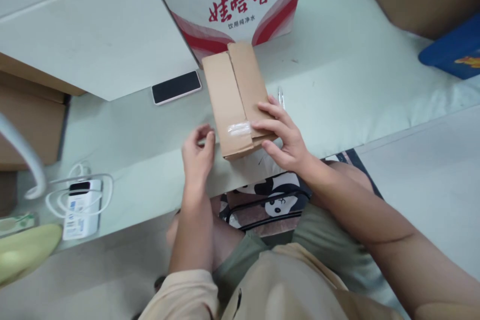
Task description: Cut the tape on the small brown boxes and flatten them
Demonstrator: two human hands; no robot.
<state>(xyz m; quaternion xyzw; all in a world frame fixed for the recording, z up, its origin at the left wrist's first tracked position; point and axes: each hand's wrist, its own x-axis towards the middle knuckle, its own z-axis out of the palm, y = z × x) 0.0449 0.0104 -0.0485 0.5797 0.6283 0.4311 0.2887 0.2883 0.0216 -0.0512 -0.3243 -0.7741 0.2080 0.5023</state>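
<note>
A small brown cardboard box (221, 95) lies on the pale green table cover, its two top flaps meeting along a middle seam. Across the seam's near end sits a short strip of clear tape (239, 129). My right hand (283, 135) grips the near right corner, fingers over the flap and thumb at the front edge. Beside the box's left side, apart from it, is my left hand (198, 152). Its fingers are curled in towards the thumb, and whatever they may hold is hidden.
A large white-and-red carton (240, 7) stands behind the box. A phone (177, 87) lies to the left, and a thin clear item (281, 96) to the right. Further left are a white device with a cable (82, 210) and a yellow-green object (30, 252). A blue container (450, 50) is at right.
</note>
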